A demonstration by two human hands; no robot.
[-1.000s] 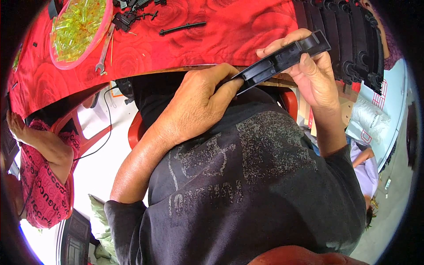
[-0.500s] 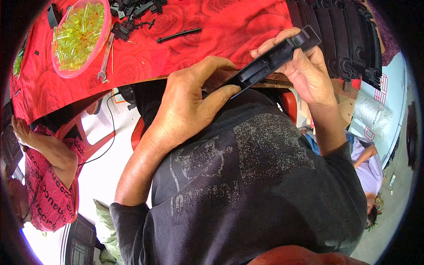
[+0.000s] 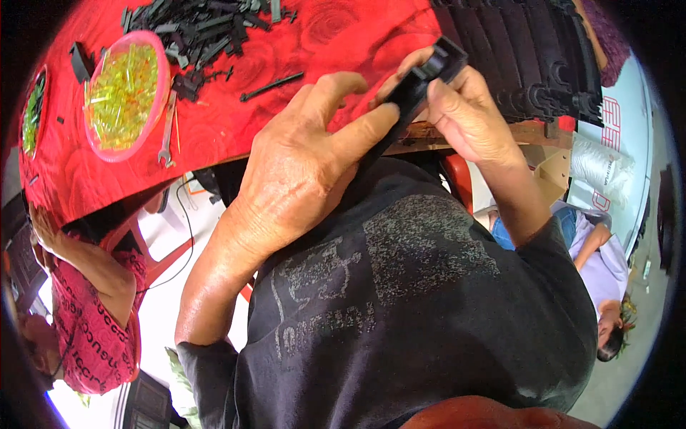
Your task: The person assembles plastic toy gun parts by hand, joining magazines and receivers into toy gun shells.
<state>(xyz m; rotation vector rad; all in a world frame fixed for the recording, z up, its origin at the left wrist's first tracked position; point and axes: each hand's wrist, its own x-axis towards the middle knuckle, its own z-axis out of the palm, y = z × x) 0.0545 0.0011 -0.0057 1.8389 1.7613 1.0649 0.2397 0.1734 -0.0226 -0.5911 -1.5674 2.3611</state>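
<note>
Above the table's near edge I hold a long, narrow black plastic piece (image 3: 444, 60), hollow like a channel, tilted with its far end up to the right. My right hand (image 3: 475, 125) is closed round the upper part, thumb on the near side and fingers behind it. Lower along the piece, my left hand (image 3: 293, 161) has its thumb pressed against it, while the index finger reaches out above the table. The left hand covers much of the piece's lower end, and its other fingers are hidden.
On the red tablecloth (image 3: 214, 154) are a pink basin (image 3: 163, 75) of yellow-green clear pieces, a wrench (image 3: 168, 136), a slim black rod (image 3: 271, 86) and a heap of small black parts (image 3: 207, 36). Long black parts (image 3: 522, 61) lie right. People sit left (image 3: 93, 314) and right (image 3: 593, 261).
Both hands have shifted left with the black piece. My left thumb has moved up along it, and the left hand now covers more of its lower end.
</note>
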